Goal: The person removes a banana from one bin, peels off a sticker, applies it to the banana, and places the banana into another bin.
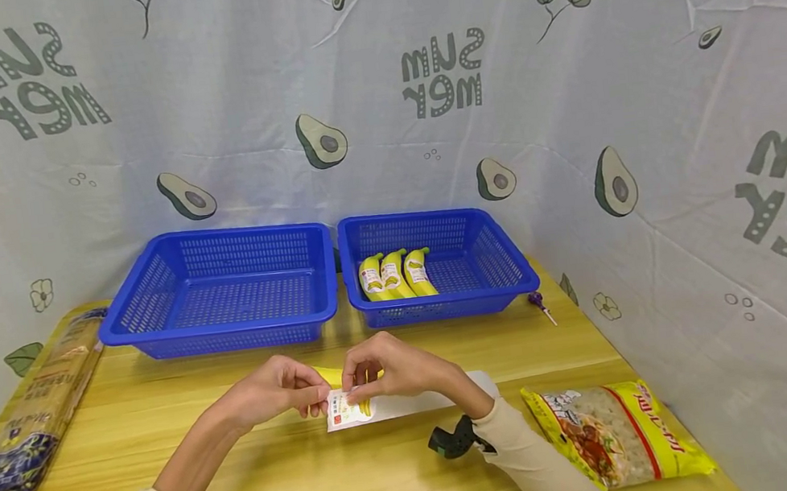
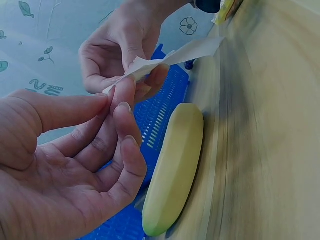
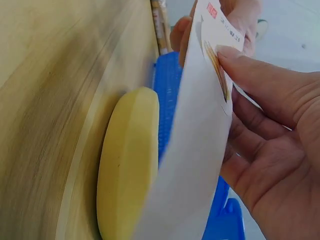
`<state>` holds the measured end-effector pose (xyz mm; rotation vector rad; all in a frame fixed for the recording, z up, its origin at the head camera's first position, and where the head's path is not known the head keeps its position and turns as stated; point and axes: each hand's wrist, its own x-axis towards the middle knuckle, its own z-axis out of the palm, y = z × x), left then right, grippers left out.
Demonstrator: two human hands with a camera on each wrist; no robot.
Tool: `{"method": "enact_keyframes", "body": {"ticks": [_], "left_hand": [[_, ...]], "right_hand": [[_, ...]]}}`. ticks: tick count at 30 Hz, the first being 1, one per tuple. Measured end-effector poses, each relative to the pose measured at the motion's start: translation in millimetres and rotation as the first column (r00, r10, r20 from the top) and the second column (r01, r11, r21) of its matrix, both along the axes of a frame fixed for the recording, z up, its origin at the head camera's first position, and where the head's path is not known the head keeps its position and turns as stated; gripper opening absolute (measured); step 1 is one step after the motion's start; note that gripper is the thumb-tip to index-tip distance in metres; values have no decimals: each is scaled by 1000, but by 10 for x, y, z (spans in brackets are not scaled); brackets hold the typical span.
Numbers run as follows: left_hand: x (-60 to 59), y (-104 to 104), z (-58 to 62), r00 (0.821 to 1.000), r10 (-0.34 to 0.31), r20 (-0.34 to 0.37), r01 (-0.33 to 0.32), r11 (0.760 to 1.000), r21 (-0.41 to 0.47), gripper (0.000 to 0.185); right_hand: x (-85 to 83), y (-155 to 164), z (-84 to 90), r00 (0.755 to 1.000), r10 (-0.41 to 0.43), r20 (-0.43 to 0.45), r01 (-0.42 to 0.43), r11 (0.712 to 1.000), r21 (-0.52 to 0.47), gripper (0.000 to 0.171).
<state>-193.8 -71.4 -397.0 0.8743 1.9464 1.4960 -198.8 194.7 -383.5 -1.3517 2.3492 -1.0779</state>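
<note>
A white backing strip (image 1: 433, 403) stretches between my hands above the table, with a printed banana label (image 1: 343, 410) at its left end. My left hand (image 1: 291, 388) pinches that end between thumb and fingertip. Beside it, my right hand (image 1: 396, 367) pinches the strip, its thumb on the label (image 3: 216, 60). Below and behind the strip, a yellow banana (image 2: 175, 170) lies on the table without a label on the sides that show. In the head view the hands hide most of this banana (image 1: 328, 376).
Two blue baskets stand at the back: the left basket (image 1: 224, 327) and the right basket (image 1: 443, 300), which holds three labelled bananas (image 1: 391, 276). Packaged noodles (image 1: 40, 407) lie far left. A yellow food bag (image 1: 619, 434) lies at right, a purple lollipop (image 1: 537, 301) behind it.
</note>
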Motion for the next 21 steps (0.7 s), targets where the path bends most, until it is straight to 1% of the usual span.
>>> {"method": "enact_keyframes", "body": {"ticks": [5, 7, 13, 21], "left_hand": [[0, 10, -10, 1000, 10, 0, -10, 1000, -6, 19], [0, 17, -14, 1000, 16, 0, -16, 1000, -13, 19], [2, 33, -18, 999, 47, -19, -47, 999, -24, 17], [18, 27, -49, 994, 97, -40, -99, 994, -47, 15]], "right_hand": [[-42, 56, -13, 997, 11, 74, -11, 1000, 2, 7], [-57, 80, -23, 997, 10, 83, -10, 1000, 7, 6], [-91, 118, -38, 1000, -13, 28, 12, 999, 49, 7], [-143, 157, -65, 999, 7, 34, -8, 999, 37, 8]]}}
